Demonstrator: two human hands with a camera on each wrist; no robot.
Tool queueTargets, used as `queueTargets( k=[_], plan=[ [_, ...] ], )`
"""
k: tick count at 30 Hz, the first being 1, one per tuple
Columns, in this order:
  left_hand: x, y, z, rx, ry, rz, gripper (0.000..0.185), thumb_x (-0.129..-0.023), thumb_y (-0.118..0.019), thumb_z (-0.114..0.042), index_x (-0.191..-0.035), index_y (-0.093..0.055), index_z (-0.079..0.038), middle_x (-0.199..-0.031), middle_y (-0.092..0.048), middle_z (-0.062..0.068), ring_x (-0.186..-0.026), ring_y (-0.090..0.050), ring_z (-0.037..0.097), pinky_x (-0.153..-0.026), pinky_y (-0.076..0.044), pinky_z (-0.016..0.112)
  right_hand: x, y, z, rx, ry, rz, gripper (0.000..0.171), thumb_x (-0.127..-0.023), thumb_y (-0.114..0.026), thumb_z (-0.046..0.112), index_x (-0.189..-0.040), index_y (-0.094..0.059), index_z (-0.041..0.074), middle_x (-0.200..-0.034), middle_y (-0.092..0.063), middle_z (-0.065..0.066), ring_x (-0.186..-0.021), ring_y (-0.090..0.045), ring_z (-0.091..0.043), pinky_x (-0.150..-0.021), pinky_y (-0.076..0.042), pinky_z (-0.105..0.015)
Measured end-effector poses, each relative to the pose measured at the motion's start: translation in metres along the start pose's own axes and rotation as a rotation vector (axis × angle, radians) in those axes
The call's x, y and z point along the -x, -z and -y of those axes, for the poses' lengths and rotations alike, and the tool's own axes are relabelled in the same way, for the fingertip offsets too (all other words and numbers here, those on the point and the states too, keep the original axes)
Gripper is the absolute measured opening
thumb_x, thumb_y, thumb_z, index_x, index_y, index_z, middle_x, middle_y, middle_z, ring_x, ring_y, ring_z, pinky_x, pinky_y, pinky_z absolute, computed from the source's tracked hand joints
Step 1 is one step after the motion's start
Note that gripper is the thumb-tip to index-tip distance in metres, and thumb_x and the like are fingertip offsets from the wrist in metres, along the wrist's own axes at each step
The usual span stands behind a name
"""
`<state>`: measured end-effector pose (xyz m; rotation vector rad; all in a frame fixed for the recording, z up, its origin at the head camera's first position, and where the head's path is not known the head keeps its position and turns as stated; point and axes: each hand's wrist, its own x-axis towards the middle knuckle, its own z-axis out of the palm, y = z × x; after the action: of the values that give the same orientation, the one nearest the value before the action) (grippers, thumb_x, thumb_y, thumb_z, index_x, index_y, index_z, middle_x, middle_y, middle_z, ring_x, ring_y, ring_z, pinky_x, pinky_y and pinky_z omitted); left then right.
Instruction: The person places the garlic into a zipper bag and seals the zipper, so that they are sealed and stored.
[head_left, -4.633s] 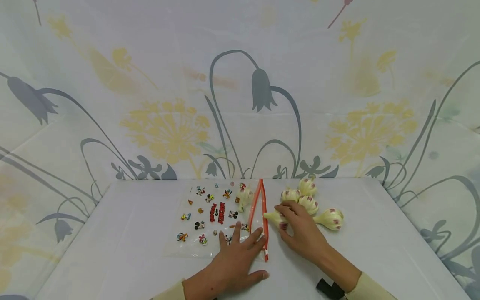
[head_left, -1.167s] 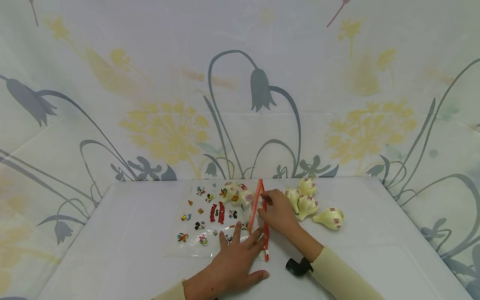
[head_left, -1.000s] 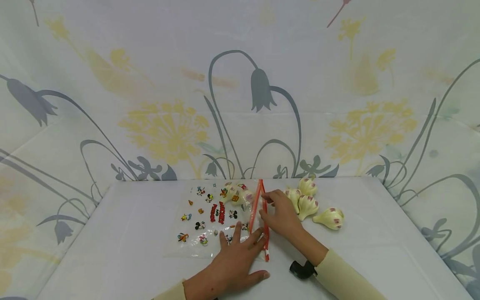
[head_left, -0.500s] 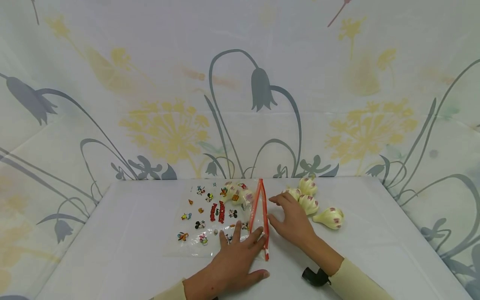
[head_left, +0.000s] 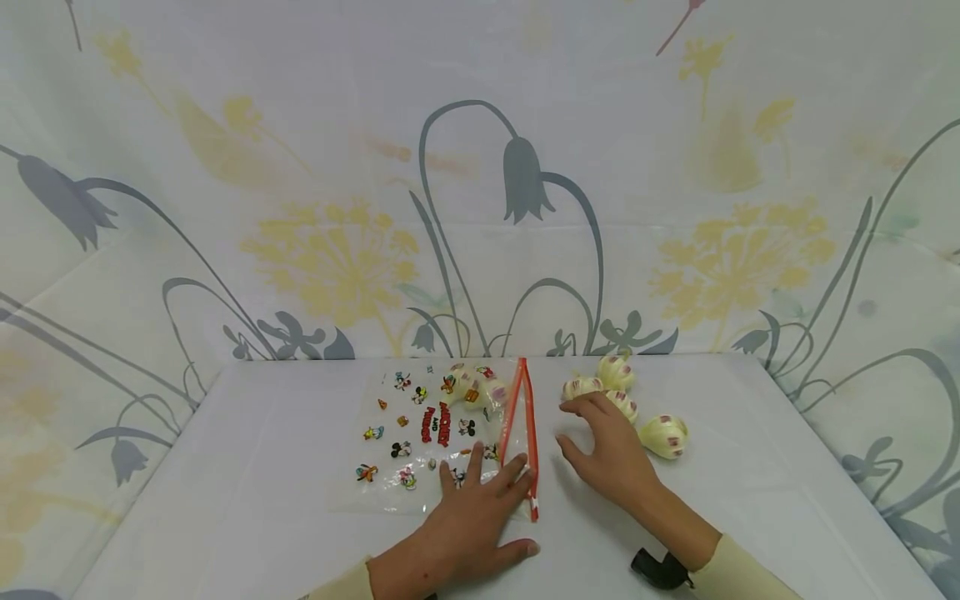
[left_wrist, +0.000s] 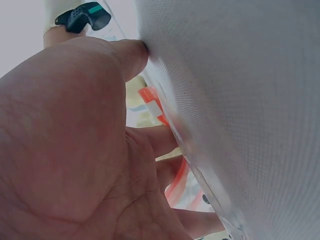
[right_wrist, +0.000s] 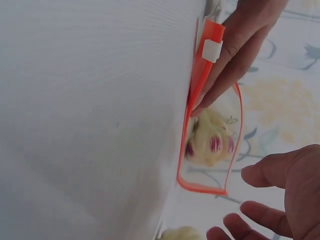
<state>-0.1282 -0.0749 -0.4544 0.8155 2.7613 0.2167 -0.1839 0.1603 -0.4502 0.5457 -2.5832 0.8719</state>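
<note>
Counter (head_left: 262,500) draped in white cloth, backed by floral-printed fabric walls (head_left: 480,167). Near the counter's middle, a clear plastic zip bag with cartoon prints and an orange-red zipper rim (head_left: 442,433), mouth gaping on the side toward the loose bulbs; cream garlic-shaped bulbs with pink patches already inside (head_left: 472,390), at the far end beside the rim. Left hand (head_left: 468,521) flat, fingers straight, pressing the bag's near corner against the counter just beside the zipper. Right hand (head_left: 611,454) empty, fingers relaxed and spread, hovering right of the zipper, fingertips at the nearest of four loose cream bulbs (head_left: 618,392) clustered just beyond. For a clean insertion: steady downward pressure on the bag's corner, mouth kept wide, one bulb taken at a time, narrow end first.
</note>
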Motion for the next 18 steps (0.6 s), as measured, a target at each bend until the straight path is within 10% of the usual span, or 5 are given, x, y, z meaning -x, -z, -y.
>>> queueTargets(
  k=[18],
  plan=[
    [0.0, 0.0, 0.001, 0.012, -0.001, 0.007, 0.085, -0.095, -0.057, -0.076, -0.167, -0.035, -0.036, -0.175, -0.023, -0.013, -0.159, -0.015, 0.052, -0.105, -0.026, 0.089, 0.021, 0.027, -0.02, 0.051, 0.108, -0.144, 0.042, -0.072, -0.092, -0.003, -0.109, -0.074, 0.003, -0.118, -0.068, -0.009, -0.12, -0.061, -0.034, -0.101, -0.045, -0.049]
  ],
)
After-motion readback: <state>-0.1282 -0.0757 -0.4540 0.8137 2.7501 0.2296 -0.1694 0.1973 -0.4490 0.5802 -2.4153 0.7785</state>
